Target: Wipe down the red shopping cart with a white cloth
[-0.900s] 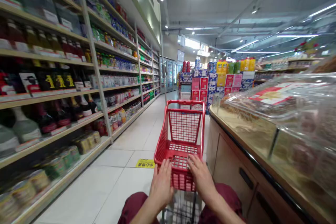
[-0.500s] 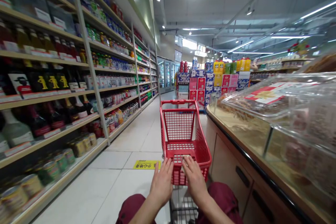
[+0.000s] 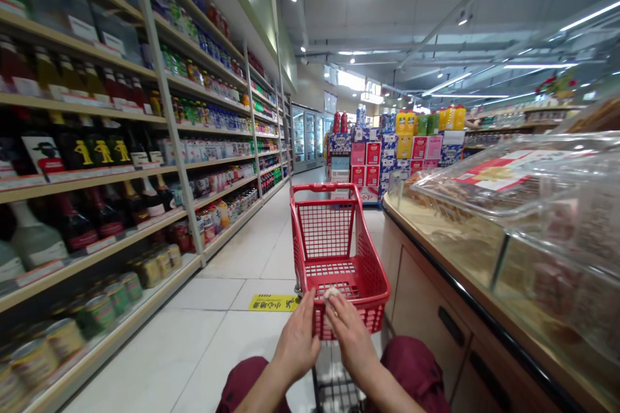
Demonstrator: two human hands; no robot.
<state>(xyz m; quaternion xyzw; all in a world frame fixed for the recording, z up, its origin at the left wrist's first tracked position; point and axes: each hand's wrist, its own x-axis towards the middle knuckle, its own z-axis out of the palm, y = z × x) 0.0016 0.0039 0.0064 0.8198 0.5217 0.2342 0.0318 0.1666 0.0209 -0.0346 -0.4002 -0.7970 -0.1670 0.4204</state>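
Low in front of me is a red shopping cart (image 3: 349, 264) with a plastic mesh basket. My right hand (image 3: 349, 330) lies over the near rim of the basket, pressing a small whitish cloth (image 3: 332, 295) under its fingers. The cloth is partly hidden by the fingers. At the near left corner of the same rim, my left hand (image 3: 296, 339) is open with its fingers stretched out, and I see nothing in it. The cart's basket holds nothing that I can see.
Shelves of bottles and cans (image 3: 111, 148) line the left side. Along the right runs a bakery counter (image 3: 436, 251) with a clear plastic lid (image 3: 523, 174). Stacked drink boxes (image 3: 372, 164) stand ahead. A yellow floor sign (image 3: 271, 302) is stuck on the tiles.
My right hand has shifted slightly left on the rim with the cloth, which shows more. My left hand has turned more onto its edge. The basket appears tilted a little to the left.
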